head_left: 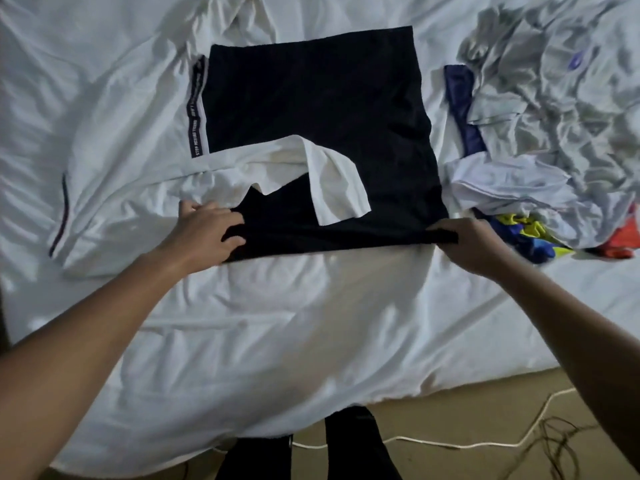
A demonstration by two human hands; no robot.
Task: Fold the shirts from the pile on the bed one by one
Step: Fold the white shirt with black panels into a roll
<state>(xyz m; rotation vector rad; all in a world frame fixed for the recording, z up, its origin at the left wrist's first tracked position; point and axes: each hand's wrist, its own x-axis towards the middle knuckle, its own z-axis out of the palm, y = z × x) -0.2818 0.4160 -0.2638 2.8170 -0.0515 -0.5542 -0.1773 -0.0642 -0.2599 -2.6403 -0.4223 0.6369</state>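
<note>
My left hand (207,230) and right hand (464,244) pinch near corners of the black shirt (311,98); I'd lift both level.

Hands in my view: two, left hand (204,230) and right hand (467,244). Black shirt (311,98) at middle of bed (277,323): one. White flap (339,188) on it: one. Printed band (196,112) at its left side: one. White cloth (114,168) with striped trim toward bed's left edge: one piece; separate shirt or not, I cannot tell. Pile (554,116) at right edge: one. I make out five colours there: grey, white, navy, blue-yellow, orange. Garment count unclear. White cable (433,443) on floor: one. Dark cables (554,441): tangled, number unclear.
</note>
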